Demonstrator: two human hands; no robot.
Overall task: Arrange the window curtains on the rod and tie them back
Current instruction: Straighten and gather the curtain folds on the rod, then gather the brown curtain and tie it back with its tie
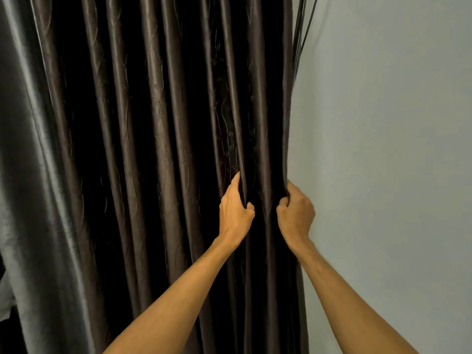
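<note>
The dark curtain (158, 149) hung in folds against the pale wall (383, 123); the left hand (236, 208) pinched one fold and the right hand (296, 213) clutched the outer edge, likely to bunch the pleats for tying back.

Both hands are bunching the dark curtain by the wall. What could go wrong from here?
1. The left hand and right hand grip only the folds nearest the wall; the rest of the curtain hangs loose, so the bundle may gather unevenly.
2. Thin cords hang along the curtain's right edge and might get caught in the bundle.
3. The rod is out of view, so a hard downward tug could strain it unseen.
</note>
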